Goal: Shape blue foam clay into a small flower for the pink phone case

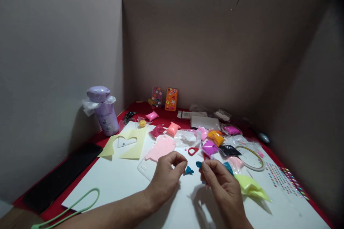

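My left hand [170, 171] is closed in a pinch near the middle of the white board. A small torn-looking blue piece [189, 170], apparently soft clay, shows at its fingertips. Just to the right, my right hand [220, 183] is wrapped round a blue clay packet [228, 167]; one blue tip pokes out by the thumb and the rest is largely hidden by the fingers. A gap separates the two hands. Beyond my left hand, a pink clay-covered sheet [161, 147] lies on a clear phone case [144, 169]. Red-handled scissors [192, 151] lie behind the hands.
Several clay packets, including purple [209, 148], orange [215, 137] and yellow [251, 187], lie behind and right. Gem stickers [285, 179] are at far right. Left are a yellow paper with a heart cutout [139, 145], a purple bottle [106, 118] and a black phone-like slab [63, 175].
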